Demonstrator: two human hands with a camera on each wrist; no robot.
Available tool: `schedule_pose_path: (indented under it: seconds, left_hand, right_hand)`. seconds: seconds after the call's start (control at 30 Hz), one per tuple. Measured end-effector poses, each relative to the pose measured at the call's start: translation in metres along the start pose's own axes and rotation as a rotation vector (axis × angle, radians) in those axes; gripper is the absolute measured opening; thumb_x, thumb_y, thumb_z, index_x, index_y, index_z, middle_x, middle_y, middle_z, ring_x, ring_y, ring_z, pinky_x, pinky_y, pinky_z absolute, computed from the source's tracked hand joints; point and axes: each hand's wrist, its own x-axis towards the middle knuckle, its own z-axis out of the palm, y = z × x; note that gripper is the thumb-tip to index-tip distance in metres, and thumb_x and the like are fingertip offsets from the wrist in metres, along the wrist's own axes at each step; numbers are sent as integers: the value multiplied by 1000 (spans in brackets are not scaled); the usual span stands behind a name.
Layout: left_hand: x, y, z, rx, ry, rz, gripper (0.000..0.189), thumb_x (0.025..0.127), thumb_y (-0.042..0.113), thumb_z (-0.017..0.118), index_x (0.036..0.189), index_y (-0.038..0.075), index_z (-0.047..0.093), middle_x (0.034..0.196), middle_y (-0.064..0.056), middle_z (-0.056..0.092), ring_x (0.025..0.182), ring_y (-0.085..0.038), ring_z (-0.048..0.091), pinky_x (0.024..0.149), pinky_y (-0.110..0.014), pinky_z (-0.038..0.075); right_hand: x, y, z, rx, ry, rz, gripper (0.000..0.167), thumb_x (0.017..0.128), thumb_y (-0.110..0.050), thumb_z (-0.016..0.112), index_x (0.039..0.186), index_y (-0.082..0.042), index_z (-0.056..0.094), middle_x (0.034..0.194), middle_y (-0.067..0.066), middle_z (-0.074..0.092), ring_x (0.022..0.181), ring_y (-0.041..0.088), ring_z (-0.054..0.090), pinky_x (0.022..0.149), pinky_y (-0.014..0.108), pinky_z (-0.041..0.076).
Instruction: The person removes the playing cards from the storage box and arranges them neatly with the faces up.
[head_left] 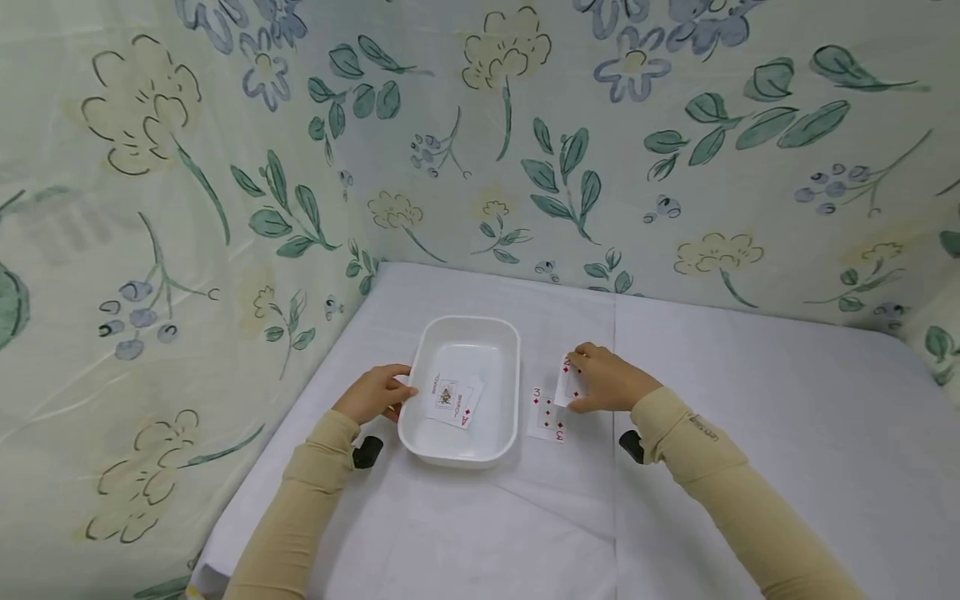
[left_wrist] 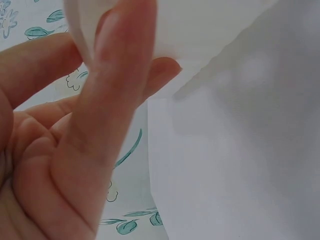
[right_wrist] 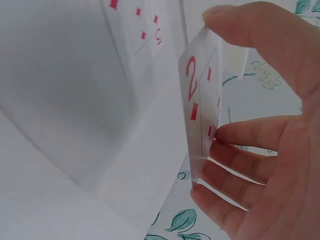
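My left hand [head_left: 377, 392] pinches the left rim of a white rectangular tray [head_left: 512, 367] between thumb and fingers. Inside the tray lie a joker card [head_left: 447, 397] and, partly under it, an ace of diamonds [head_left: 467, 417]. Between thumb and fingertips, my right hand [head_left: 609, 380] holds a two of diamonds [right_wrist: 202, 95] by its edges, tilted up off the table. Just beneath and left of it, another diamonds card [head_left: 547, 417] lies face up on the cloth; its number is hard to read.
A white cloth [head_left: 720, 467] with a crease covers the table. Floral curtains [head_left: 450, 125] enclose the back and left side. Black wrist cameras [head_left: 368, 452] sit under both sleeved forearms.
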Motion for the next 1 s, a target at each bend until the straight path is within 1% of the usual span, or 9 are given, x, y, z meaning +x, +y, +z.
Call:
schedule_pose_path:
  seconds: [0.13,0.33,0.43,0.57,0.8,1.0]
  left_hand:
    - [-1,0,0,-15,2,3,44,88,10,59,128,-1,44,90,-19,64,62,-22,60,55,-34,53]
    - [-1,0,0,-19,-2,4,44,88,10,58,128,-1,44,90,-19,64,63,-22,60,55,-34,53]
    - [-1,0,0,-18,2,-4,44,88,10,59,129,0,44,91,-19,64,63,-23,61,56,-34,53]
    - [0,0,0,-16,7,-10,45,88,11,59,129,1,44,91,-18,64,63,-22,61,56,-34,53]
    - [-1,2,0,-8,0,-6,46,88,11,58,130,1,43,90,-16,64,62,-21,60,56,-34,53]
    - [-2,2,1,-4,6,-13,45,88,11,58,129,1,44,89,-15,65,62,-21,60,56,-34,53]
  right_hand:
    - [-8,8,8,-27,-17,-8,79,68,-37,76,125,8,46,124,25,43,107,36,47,89,46,41]
    - [-22,16,21,-3,-36,-15,78,68,-36,77,124,8,47,123,24,43,105,37,48,87,47,43]
    - [-27,20,29,13,-39,-12,78,67,-37,78,124,7,47,124,25,43,107,37,47,88,47,42]
    - [-30,24,38,24,-53,-13,81,67,-40,77,125,7,46,126,26,41,111,39,44,90,48,40]
    - [-34,27,49,69,-86,22,85,67,-45,76,129,4,44,129,22,39,114,36,42,93,48,37]
    - [-35,28,55,70,-87,15,87,66,-48,75,130,3,43,130,21,38,117,36,41,94,47,37]
